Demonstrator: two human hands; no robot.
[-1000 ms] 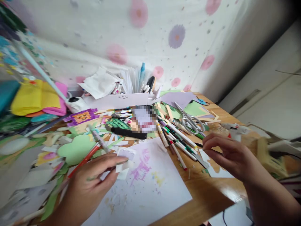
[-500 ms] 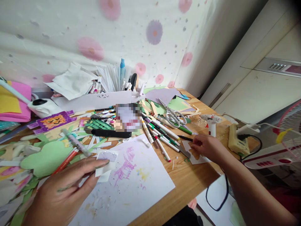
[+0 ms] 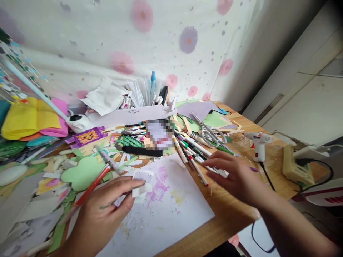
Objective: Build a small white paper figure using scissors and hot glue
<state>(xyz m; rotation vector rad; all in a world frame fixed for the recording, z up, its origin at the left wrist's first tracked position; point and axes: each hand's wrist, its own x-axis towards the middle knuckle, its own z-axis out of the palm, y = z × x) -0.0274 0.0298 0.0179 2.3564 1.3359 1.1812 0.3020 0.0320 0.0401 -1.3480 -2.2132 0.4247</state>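
My left hand [image 3: 107, 207] pinches a small piece of white paper [image 3: 140, 185] between thumb and fingers, with a shiny clear patch on its upper part. Beneath it lies a large white sheet [image 3: 184, 210] marked with purple and yellow scribbles. My right hand [image 3: 233, 176] hovers over the table by the pens, thumb and fingers apart. A white edge shows between them, and I cannot tell whether it is paper or a pen. Close to its fingertips lies a heap of marker pens [image 3: 197, 164]. Silver scissors [image 3: 210, 135] lie behind.
A white glue gun [image 3: 258, 144] stands at right, beside a power strip [image 3: 297, 166]. Paper scraps and a green cloud-shaped cutout [image 3: 81, 171] cover the left. A white box [image 3: 128, 116] of pens and clear sticks stands at the back. A black cutter [image 3: 142, 150] lies mid-table.
My right hand has moved left from the white cut paper toward the pens, and its fingers have spread. My left hand still holds its paper. The view has turned left.
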